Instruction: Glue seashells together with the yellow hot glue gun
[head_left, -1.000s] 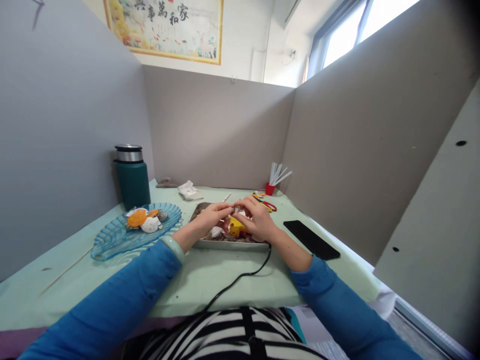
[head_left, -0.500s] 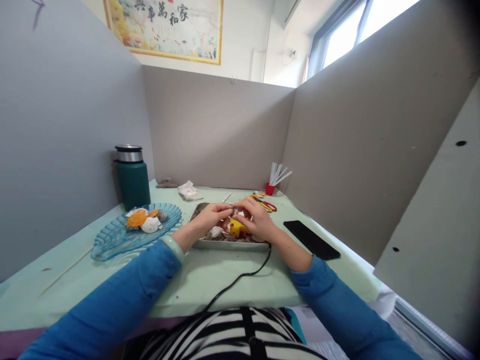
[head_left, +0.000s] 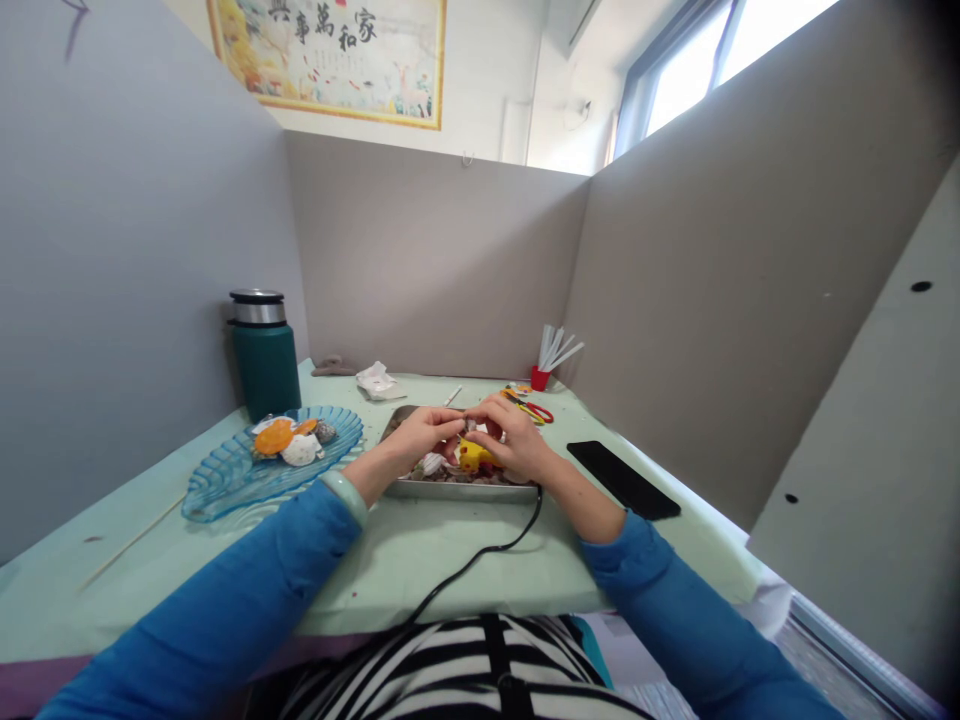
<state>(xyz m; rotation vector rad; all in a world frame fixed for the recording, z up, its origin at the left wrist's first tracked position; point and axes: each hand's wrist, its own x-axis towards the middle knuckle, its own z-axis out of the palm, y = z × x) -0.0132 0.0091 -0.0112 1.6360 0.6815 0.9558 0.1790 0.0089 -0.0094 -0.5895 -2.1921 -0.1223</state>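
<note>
"Two hands are at work over that metal tray (head_left: pixel 465 491), from where I'm standing. What have they got?"

"Something tiny: a small greyish piece (head_left: pixel 471 426), up between the fingertips, above the tray. The right hand (head_left: pixel 517 440) has its finger and thumb clamped on it."

"And the left hand (head_left: pixel 420 436)?"

"Its fingertips come right up against the piece from the other side. Whether that grip pinches it too, I can't tell; the fingers cover too much."

"I see something yellow just below them."

"Yes, a yellow object (head_left: pixel 472 457) in the tray, partly behind the right hand, so I won't swear to what it is. Next to it there's a white ridged shell (head_left: pixel 433 463). A black cord (head_left: pixel 487 550) runs from the tray's near right corner across the table (head_left: pixel 405 545) toward the person's lap."

"What's on that blue plate (head_left: pixel 217 492) on the left?"

"An orange shell (head_left: pixel 274 437) and a white speckled shell (head_left: pixel 302 450), among others, with a green flask (head_left: pixel 265 365) standing just behind. A thin stick (head_left: pixel 131 540) lies by the near rim."

"Over to the right?"

"A black phone-like slab (head_left: pixel 622 480) lies flat. Farther back are red-handled scissors (head_left: pixel 541 412) and a little red cup (head_left: pixel 540 379) holding whitish sticks (head_left: pixel 553 347)."
</note>
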